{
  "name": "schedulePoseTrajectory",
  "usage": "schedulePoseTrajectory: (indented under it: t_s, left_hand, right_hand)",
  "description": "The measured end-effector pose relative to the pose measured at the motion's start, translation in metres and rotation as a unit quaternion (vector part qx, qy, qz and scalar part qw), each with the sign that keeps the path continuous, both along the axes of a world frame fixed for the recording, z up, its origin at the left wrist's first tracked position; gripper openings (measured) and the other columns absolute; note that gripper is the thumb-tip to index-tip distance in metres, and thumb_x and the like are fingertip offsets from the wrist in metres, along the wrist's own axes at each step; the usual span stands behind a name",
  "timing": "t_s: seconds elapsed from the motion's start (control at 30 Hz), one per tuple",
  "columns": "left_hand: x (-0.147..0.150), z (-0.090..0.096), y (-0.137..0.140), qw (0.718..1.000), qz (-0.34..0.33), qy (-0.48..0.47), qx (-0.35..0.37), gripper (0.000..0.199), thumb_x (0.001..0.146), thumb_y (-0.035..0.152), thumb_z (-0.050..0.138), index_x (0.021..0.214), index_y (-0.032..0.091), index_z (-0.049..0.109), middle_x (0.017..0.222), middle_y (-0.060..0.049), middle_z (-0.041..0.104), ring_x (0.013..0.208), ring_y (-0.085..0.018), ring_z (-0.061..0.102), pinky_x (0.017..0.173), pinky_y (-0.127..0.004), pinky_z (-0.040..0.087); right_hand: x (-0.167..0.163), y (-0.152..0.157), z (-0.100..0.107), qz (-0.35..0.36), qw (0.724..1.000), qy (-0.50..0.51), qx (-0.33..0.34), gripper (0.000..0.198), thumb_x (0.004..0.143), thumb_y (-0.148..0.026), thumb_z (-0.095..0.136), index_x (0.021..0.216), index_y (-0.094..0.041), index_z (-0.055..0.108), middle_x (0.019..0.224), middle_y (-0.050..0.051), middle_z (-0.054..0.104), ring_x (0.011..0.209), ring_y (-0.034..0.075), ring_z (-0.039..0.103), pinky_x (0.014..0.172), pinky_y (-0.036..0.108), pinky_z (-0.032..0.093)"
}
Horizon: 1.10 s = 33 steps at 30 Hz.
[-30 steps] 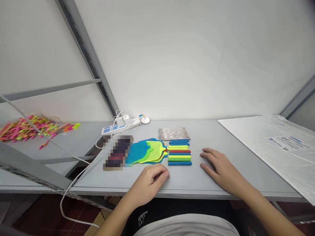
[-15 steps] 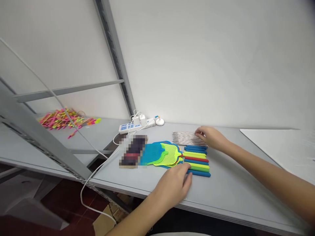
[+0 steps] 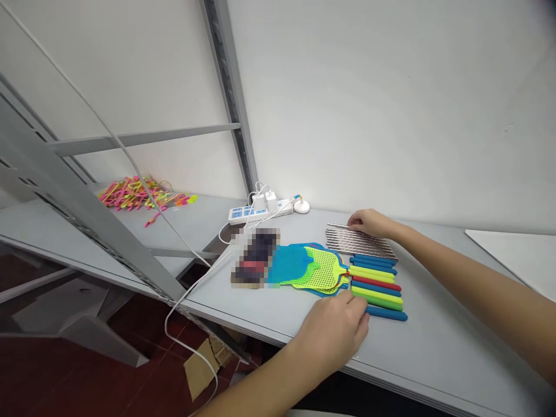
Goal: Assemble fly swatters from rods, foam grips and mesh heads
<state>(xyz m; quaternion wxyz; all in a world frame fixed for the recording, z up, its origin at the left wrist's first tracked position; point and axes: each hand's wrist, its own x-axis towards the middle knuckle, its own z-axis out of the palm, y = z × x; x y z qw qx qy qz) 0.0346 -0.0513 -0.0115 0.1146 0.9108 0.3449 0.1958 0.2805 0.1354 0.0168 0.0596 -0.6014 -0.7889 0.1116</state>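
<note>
My left hand [image 3: 336, 324] is closed around the left end of the nearest blue handle [image 3: 388, 314], its fingertips partly hidden. Further back, my right hand [image 3: 371, 225] pinches the rearmost of several thin metal rods [image 3: 360, 242], which lie side by side. Between my hands is a row of tube-shaped handles in blue, yellow, green and red, such as the red handle [image 3: 377, 282]. To their left lie overlapping perforated fly swatter heads, with a yellow swatter head [image 3: 324, 269] on top and a blue swatter head [image 3: 289, 263] beside it.
A pixelated dark object [image 3: 256, 258] lies left of the swatter heads. Behind it stand a power strip [image 3: 260, 212] with plugs and a round white device [image 3: 301, 206]. A white cable [image 3: 174, 315] crosses the shelf upright [image 3: 130, 220]. Pink and yellow pieces [image 3: 134, 194] are heaped at left; a white sheet [image 3: 516, 260] lies right.
The view has shifted, so the tabletop things sit further right. My right hand has moved to the back edge of the rods, and the rearmost rod now angles slightly from the others.
</note>
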Motion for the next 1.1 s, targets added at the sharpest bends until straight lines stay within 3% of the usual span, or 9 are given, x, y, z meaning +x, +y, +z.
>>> schedulePoseTrajectory:
  t_s: [0.2,0.4,0.5,0.57,0.67,0.8,0.9,1.0,1.1]
  left_hand:
    - [-0.010,0.001,0.002,0.999,0.001,-0.028,-0.029,0.020,0.090,0.028,0.061,0.107,0.022,0.067,0.096,-0.004,0.067,0.085,-0.022,0.066,0.072,-0.032,0.052]
    - [-0.016,0.008,0.002,0.996,-0.002,-0.056,-0.065,0.013,0.089,0.026,0.062,0.099,0.021,0.068,0.090,-0.004,0.064,0.080,-0.021,0.062,0.070,-0.031,0.047]
    - [-0.019,0.012,0.000,0.994,-0.013,-0.079,-0.079,0.010,0.091,0.025,0.061,0.098,0.022,0.067,0.085,-0.001,0.060,0.074,-0.017,0.057,0.066,-0.028,0.044]
    - [-0.020,0.013,-0.003,0.986,-0.014,-0.135,-0.095,0.010,0.092,0.027,0.060,0.098,0.023,0.066,0.082,0.000,0.056,0.071,-0.015,0.053,0.065,-0.027,0.042]
    - [-0.009,0.017,-0.007,0.951,0.008,-0.286,-0.117,0.010,0.093,0.033,0.061,0.093,0.023,0.064,0.082,0.000,0.052,0.072,-0.015,0.050,0.066,-0.027,0.042]
    - [0.028,0.041,-0.008,0.894,0.008,-0.423,-0.151,0.016,0.098,0.037,0.052,0.094,0.022,0.056,0.102,-0.005,0.058,0.096,-0.017,0.057,0.081,-0.030,0.045]
    - [0.056,0.071,-0.007,0.895,-0.070,-0.329,-0.292,0.019,0.100,0.041,0.046,0.099,0.023,0.053,0.074,0.003,0.060,0.067,-0.014,0.058,0.067,-0.027,0.045]
    - [0.065,0.089,-0.012,0.921,-0.096,-0.253,-0.281,0.024,0.094,0.047,0.056,0.093,0.023,0.059,0.069,0.005,0.057,0.064,-0.013,0.053,0.059,-0.025,0.037]
    - [0.057,0.079,-0.027,0.923,-0.080,-0.260,-0.274,0.023,0.095,0.045,0.055,0.091,0.023,0.063,0.078,0.003,0.062,0.071,-0.014,0.054,0.063,-0.025,0.038]
  right_hand:
    - [0.000,-0.029,0.021,-0.044,0.995,0.014,0.090,0.026,0.096,-0.035,0.058,0.114,-0.018,0.063,0.115,0.009,0.065,0.097,0.021,0.064,0.085,0.041,0.054]
    - [0.007,-0.140,0.040,-0.122,0.954,0.113,0.249,0.021,0.097,-0.037,0.048,0.108,-0.021,0.057,0.105,0.009,0.069,0.097,0.025,0.066,0.070,0.034,0.054]
    - [0.004,-0.201,0.037,-0.152,0.878,0.316,0.325,0.016,0.092,-0.039,0.059,0.100,-0.024,0.059,0.100,0.006,0.071,0.092,0.024,0.067,0.072,0.036,0.056]
    - [-0.001,-0.229,0.032,-0.149,0.832,0.428,0.320,0.014,0.093,-0.037,0.060,0.099,-0.025,0.059,0.095,0.004,0.071,0.089,0.022,0.068,0.078,0.039,0.058]
    - [-0.008,-0.251,0.027,-0.167,0.781,0.534,0.278,0.014,0.093,-0.037,0.061,0.098,-0.024,0.059,0.092,0.004,0.071,0.082,0.022,0.070,0.070,0.038,0.061]
    - [-0.016,-0.258,0.034,-0.156,0.711,0.630,0.269,0.012,0.094,-0.034,0.060,0.098,-0.023,0.060,0.089,0.005,0.070,0.075,0.024,0.072,0.057,0.036,0.060]
    - [-0.018,-0.266,0.045,-0.126,0.655,0.674,0.317,0.004,0.093,-0.026,0.058,0.095,-0.023,0.058,0.086,0.003,0.067,0.072,0.025,0.073,0.055,0.036,0.058]
    - [-0.017,-0.276,0.054,-0.123,0.616,0.690,0.360,0.005,0.092,-0.021,0.055,0.095,-0.025,0.056,0.082,0.001,0.064,0.068,0.024,0.072,0.055,0.037,0.057]
    - [-0.021,-0.282,0.052,-0.124,0.607,0.698,0.359,0.005,0.094,-0.022,0.052,0.096,-0.025,0.055,0.081,-0.001,0.061,0.064,0.022,0.071,0.055,0.036,0.057]
